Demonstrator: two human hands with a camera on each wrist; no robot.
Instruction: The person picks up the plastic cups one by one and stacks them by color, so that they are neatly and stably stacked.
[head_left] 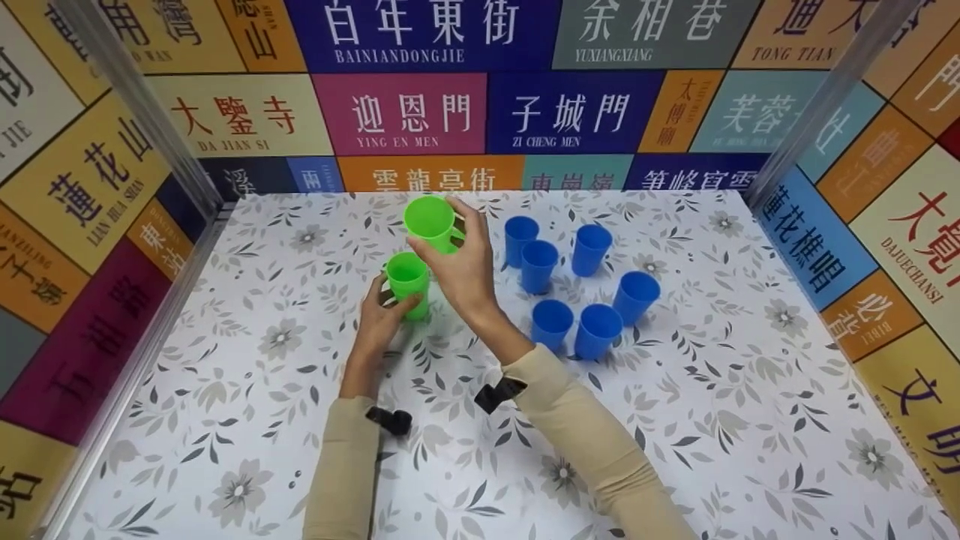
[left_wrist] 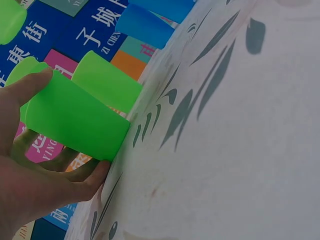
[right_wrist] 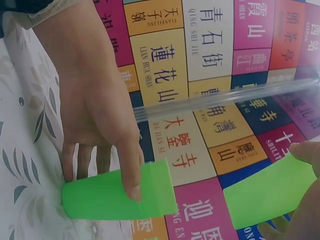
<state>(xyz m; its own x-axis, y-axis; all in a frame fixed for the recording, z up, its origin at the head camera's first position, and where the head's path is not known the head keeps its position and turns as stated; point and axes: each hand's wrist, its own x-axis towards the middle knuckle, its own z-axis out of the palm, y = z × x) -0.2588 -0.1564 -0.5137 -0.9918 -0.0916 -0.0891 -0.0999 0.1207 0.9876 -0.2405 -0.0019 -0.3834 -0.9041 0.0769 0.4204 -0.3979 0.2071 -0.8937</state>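
Left-hand green cup [head_left: 411, 295]: upright on the desk [head_left: 712, 435], gripped by the left hand [head_left: 381, 316]. Thumb on one side, other fingers round the opposite side. Left wrist view adds what head view can't: fingers reach down near the base, lowest one right by the desk surface. Both wrist views show a stepped band near the rim, looks like nested cups; can't tell how many.

Right-hand green cup [head_left: 427, 217]: raised off the desk, just beyond the left one and a bit to its right, apart from it. Gripped by the right hand [head_left: 469, 274], thumb on near side, fingers curled on far side. Head view looks into its mouth; right wrist view shows its side, thumb tip on the wall near one end.

Third green cup [left_wrist: 110, 82]: left wrist view shows it plainly, standing on the desk behind the left-hand one. In head view the right hand's area mostly covers that spot.

Six blue cups [head_left: 636, 298] upright right of the right hand, loosely grouped, not held. All six only in head view; left wrist view catches part of the group at top.

Beige sleeves [head_left: 592, 442], black bands [head_left: 390, 420] at both wrists. Behind: wall [head_left: 409, 112] of coloured panels with Chinese characters.
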